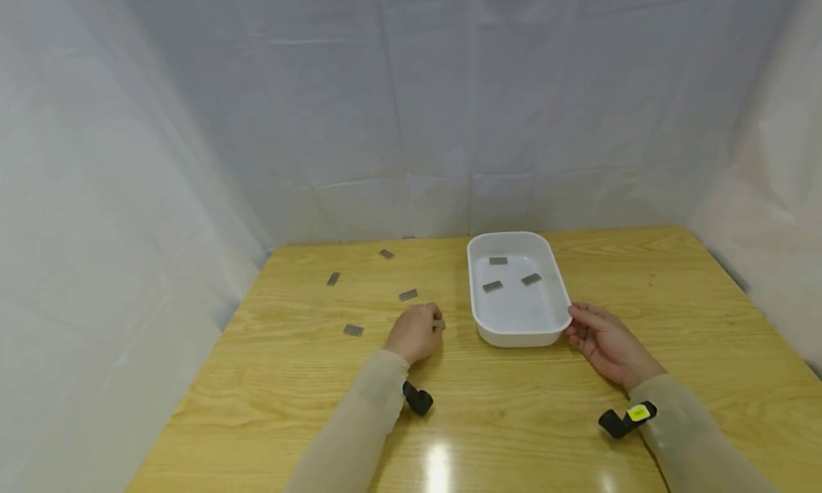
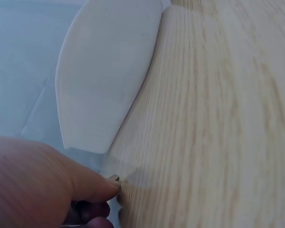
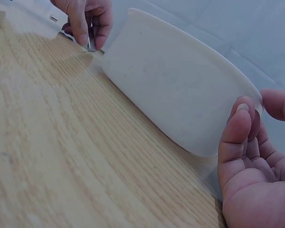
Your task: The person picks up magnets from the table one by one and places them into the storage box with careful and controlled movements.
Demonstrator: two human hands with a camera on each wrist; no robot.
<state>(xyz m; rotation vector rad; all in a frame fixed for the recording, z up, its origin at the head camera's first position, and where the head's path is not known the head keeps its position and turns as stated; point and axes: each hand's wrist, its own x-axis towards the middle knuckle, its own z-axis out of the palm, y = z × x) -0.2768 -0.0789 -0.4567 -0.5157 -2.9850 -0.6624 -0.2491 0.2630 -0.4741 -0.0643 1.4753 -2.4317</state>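
Observation:
In the head view, my left hand is low over the wooden table, left of a white plastic tray. It pinches a small flat grey rectangular piece between thumb and fingers; in the left wrist view only the tip of that piece shows. My right hand holds the near right corner of the tray, fingers curled at its rim and outer wall. Inside the tray lie three similar grey pieces, one at the back, one at the left and one at the right.
Several more grey pieces lie on the table left of the tray, among them one near my left hand and one farther left. White sheeting hangs behind the table and along both sides.

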